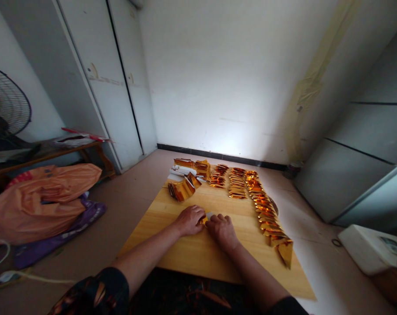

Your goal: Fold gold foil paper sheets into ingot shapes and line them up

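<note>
Near the middle of the wooden board (172, 253), my left hand (191, 220) and my right hand (222, 229) face each other, fingers curled. A small piece of gold foil paper (204, 220) with a pale part lies between them, pinched from both sides and mostly covered by the fingers. Beyond my left hand stands a curved stack of gold foil sheets (182, 190). Folded gold foil pieces lie in rows farther back, one middle row (237, 183) and another (217, 176) to its left. A long overlapping row of folded gold pieces (264, 210) runs down the right side.
At the board's far left corner are a white bundle (184, 170) and more gold sheets (203, 168). Orange and purple bags (47, 201) lie left on the floor, by a bench with a fan (8, 98). A white box (372, 249) sits at the right.
</note>
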Demonstrator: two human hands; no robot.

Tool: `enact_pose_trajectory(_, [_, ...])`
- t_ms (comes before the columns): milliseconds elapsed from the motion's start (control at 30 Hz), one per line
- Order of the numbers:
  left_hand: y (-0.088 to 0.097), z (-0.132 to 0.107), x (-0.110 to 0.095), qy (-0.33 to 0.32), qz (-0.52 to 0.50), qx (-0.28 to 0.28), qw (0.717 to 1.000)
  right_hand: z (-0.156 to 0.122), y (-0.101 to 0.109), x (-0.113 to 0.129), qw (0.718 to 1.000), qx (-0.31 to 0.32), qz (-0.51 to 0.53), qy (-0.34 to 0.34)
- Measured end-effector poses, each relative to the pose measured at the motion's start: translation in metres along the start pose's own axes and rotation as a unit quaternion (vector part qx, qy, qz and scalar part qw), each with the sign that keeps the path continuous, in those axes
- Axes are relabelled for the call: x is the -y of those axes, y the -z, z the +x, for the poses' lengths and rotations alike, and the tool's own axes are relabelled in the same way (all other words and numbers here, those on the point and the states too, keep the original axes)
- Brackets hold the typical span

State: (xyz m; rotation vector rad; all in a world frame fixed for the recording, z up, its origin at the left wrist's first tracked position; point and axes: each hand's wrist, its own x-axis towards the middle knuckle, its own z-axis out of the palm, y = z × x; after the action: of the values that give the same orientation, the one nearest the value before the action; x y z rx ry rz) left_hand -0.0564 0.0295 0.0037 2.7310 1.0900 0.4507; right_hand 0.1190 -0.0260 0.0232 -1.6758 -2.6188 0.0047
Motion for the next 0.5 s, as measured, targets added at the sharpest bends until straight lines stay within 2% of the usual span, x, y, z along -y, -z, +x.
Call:
enact_pose_trajectory(200, [0.013,-0.001,0.012,-0.042,0.003,0.037,0.998,0.007,-0.002,-0.027,0.998,-0.003,-0.004,0.067])
enact_pose_trajectory(367, [0.004,0.002,0.017,-0.028,0.050,0.009,0.998,0.009,-0.005,-0.036,0.996,-0.023,0.002,0.090])
enact_pose_trajectory(500, [-0.005,0.004,0.018,-0.048,0.094,-0.004,0.994,0.010,-0.011,-0.043,0.994,-0.051,0.012,0.099])
